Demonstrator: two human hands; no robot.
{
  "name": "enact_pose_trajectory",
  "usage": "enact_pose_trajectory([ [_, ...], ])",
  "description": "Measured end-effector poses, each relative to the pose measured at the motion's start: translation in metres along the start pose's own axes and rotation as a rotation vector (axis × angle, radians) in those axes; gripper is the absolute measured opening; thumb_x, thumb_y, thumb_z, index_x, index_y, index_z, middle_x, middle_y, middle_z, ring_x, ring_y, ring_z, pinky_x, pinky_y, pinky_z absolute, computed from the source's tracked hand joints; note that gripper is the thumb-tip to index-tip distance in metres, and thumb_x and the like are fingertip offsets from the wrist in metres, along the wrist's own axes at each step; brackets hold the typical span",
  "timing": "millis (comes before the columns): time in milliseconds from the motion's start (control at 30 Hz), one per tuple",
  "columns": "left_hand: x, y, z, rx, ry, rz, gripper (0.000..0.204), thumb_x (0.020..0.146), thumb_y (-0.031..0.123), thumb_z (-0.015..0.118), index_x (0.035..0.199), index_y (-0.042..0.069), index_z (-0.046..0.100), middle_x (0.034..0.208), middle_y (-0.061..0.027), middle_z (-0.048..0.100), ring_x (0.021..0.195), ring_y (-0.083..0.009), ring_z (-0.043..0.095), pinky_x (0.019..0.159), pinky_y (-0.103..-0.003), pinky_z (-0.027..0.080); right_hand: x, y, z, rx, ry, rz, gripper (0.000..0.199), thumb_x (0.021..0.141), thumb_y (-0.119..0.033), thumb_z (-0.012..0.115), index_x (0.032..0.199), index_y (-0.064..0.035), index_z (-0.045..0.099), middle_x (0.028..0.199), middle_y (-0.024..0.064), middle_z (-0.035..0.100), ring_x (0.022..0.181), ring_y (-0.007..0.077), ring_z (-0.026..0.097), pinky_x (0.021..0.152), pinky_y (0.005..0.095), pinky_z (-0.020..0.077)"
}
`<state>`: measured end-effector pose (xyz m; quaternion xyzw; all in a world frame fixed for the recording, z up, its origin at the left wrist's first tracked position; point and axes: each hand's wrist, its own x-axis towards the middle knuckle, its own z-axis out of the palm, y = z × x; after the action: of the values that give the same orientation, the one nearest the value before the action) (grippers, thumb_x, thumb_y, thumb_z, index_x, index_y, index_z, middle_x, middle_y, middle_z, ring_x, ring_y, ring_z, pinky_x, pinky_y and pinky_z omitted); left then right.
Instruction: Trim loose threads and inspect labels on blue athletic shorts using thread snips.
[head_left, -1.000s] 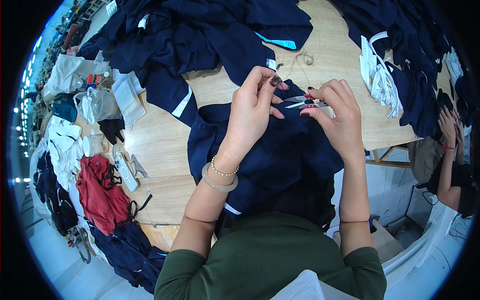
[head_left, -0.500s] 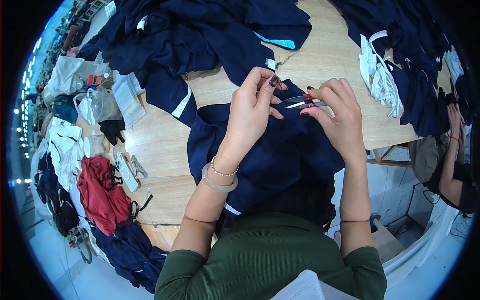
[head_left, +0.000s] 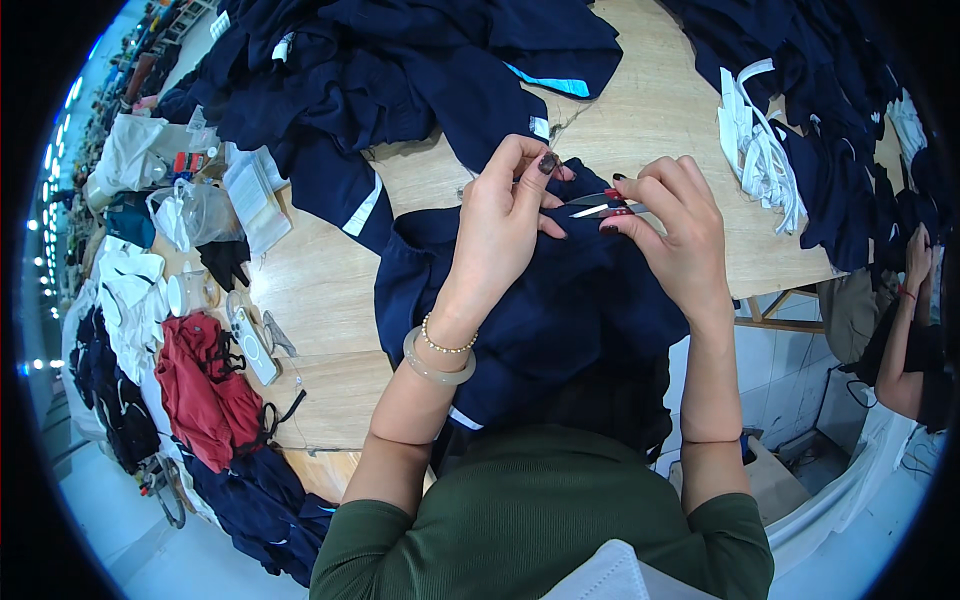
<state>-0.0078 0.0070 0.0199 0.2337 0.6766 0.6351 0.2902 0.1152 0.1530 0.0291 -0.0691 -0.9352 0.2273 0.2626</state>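
Note:
A navy garment lies over the table's near edge and hangs toward my lap. My left hand is closed, thumb and fingertips pinching the garment's upper edge. Thread snips with red-and-black grips are in my right hand, held between thumb and fingers. Their blades point left toward my left fingertips, parted a little, just above the navy cloth. Whether a thread lies between the blades is too small to tell.
More navy garments are heaped at the far side. White strips lie at the right beside another navy pile. On the left are a red bag, a phone and plastic bags. A co-worker's hand shows far right.
The snips' blades sit slightly closer together than before. My hands and the garment have hardly moved. At far right the co-worker's hand and arm have shifted.

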Motion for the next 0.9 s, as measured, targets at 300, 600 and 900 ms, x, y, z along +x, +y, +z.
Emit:
enact_pose_trajectory([
  [300, 0.0004, -0.0023, -0.0007, -0.017, 0.005, 0.003, 0.02, 0.106, 0.018, 0.044, 0.106, 0.001, 0.054, 0.1, -0.0112, 0.067, 0.071, -0.0057, 0.06, 0.056, -0.019, 0.055, 0.0007, 0.0004, 0.001, 0.028, 0.002, 0.005, 0.03, 0.066, -0.02, 0.081, 0.09, -0.0067, 0.068, 0.081, 0.0024, 0.055, 0.079, 0.0209, 0.053, 0.071, 0.0333, 0.0447],
  [600, 0.0004, -0.0017, -0.0003, -0.022, 0.006, 0.005, 0.021, 0.106, 0.019, 0.043, 0.106, 0.001, 0.054, 0.1, -0.0108, 0.067, 0.072, -0.0056, 0.06, 0.057, -0.02, 0.055, 0.001, 0.0011, 0.0015, 0.039, 0.016, 0.013, 0.03, 0.065, -0.019, 0.081, 0.089, -0.0059, 0.069, 0.082, 0.0028, 0.055, 0.079, 0.0211, 0.052, 0.071, 0.0337, 0.0447],
  [900, 0.0004, -0.0027, -0.0005, -0.015, 0.004, 0.002, 0.021, 0.106, 0.018, 0.043, 0.106, 0.001, 0.054, 0.099, -0.0105, 0.067, 0.071, -0.0055, 0.059, 0.056, -0.02, 0.055, 0.0008, 0.0015, 0.0016, 0.013, 0.007, 0.001, 0.031, 0.066, -0.019, 0.081, 0.091, -0.0064, 0.068, 0.082, 0.0028, 0.055, 0.079, 0.0212, 0.053, 0.071, 0.0334, 0.0443],
])
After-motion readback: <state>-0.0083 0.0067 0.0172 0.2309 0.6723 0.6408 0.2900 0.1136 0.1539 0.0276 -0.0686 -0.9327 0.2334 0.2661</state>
